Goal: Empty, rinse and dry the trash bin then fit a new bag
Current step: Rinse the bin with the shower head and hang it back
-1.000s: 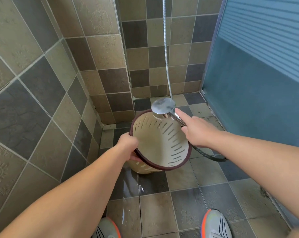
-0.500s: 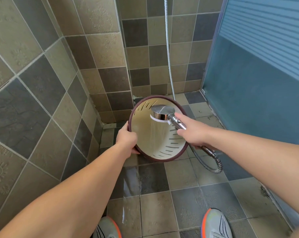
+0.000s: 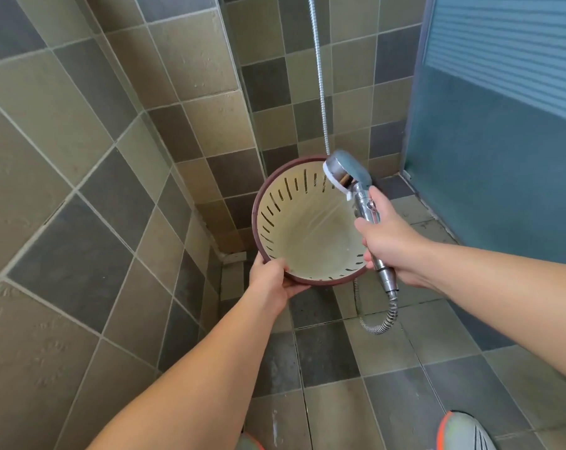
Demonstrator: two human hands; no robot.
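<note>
A cream trash bin point(image 3: 301, 235) with slotted walls and a dark red rim is held up above the floor, its mouth tilted toward me. My left hand point(image 3: 270, 279) grips its near lower rim. My right hand point(image 3: 387, 245) grips the chrome handle of a shower head point(image 3: 346, 170), which sits at the bin's upper right rim and sprays water down into the bin. The bin's inside is wet and holds no trash.
The metal shower hose point(image 3: 377, 326) loops below my right hand, and another stretch runs up the tiled back wall point(image 3: 320, 76). A frosted glass door point(image 3: 496, 157) stands at right. Tiled wall at left, wet floor tiles point(image 3: 324, 352) below, my shoes at the bottom edge.
The bin has been lifted and turned so its mouth faces me more. The shower head moved from the bin's centre to its upper right rim, with water still spraying inside.
</note>
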